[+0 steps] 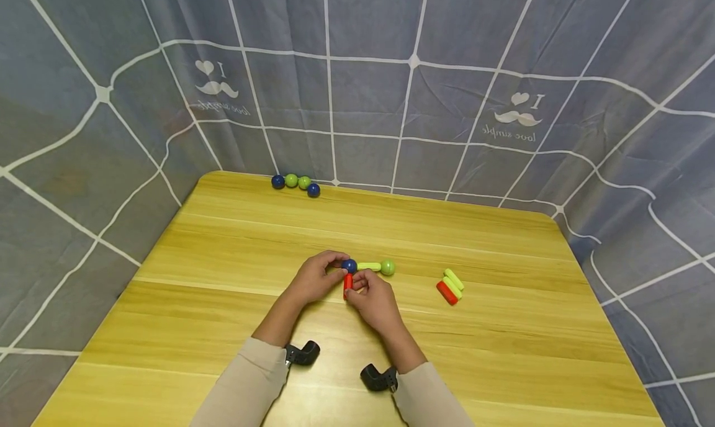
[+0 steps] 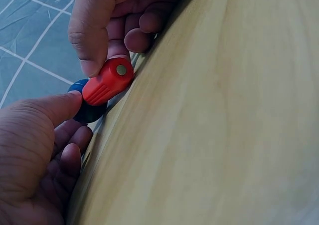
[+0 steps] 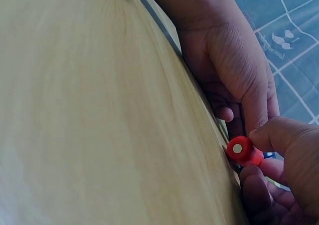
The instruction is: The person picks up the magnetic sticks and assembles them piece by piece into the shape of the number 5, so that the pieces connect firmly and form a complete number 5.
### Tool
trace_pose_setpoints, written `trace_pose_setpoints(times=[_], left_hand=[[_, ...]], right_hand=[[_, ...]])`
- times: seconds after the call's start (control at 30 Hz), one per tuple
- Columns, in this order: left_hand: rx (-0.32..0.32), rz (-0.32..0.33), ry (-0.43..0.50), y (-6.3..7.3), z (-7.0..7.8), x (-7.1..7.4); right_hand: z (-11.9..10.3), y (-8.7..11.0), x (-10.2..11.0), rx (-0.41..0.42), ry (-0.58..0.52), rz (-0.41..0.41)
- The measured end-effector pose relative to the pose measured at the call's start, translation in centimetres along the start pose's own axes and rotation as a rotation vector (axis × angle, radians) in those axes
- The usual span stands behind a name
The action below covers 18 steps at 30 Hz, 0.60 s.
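My left hand [image 1: 316,278] grips a dark blue ball [image 1: 349,265] between thumb and fingers. With thumb and fingertips my right hand [image 1: 375,298] pinches a red rod [image 1: 348,284], whose far end meets the ball. A pale round disc shows on the rod's near end in both wrist views, as on the red rod [image 2: 107,85] in the left wrist view. From the blue ball a yellow-green rod [image 1: 368,266] runs right to a green ball [image 1: 388,267]. Part of the blue ball is hidden behind the fingers and the red rod.
On the wooden table [image 1: 223,328], two yellow-green rods [image 1: 454,280] and another red rod [image 1: 447,293] lie together at the right. Near the back edge, two blue balls [image 1: 314,190] and two green balls [image 1: 292,180] form a row. A grey checked curtain [image 1: 368,92] encloses the table.
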<state>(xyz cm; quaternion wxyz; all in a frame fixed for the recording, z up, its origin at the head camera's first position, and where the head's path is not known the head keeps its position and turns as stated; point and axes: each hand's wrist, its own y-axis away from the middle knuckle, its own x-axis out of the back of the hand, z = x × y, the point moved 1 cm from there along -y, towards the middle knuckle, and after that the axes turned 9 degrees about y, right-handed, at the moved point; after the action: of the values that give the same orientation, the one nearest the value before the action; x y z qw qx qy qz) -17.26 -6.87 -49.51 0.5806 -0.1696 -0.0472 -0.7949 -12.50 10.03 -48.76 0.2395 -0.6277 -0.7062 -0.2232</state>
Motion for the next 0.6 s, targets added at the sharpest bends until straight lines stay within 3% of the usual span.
trace_pose_setpoints(times=[0.6], left_hand=[[0.000, 0.005, -0.006, -0.14, 0.11, -0.01]], right_hand=[[-0.13, 0.12, -0.07, 0.012, 0.040, 0.006]])
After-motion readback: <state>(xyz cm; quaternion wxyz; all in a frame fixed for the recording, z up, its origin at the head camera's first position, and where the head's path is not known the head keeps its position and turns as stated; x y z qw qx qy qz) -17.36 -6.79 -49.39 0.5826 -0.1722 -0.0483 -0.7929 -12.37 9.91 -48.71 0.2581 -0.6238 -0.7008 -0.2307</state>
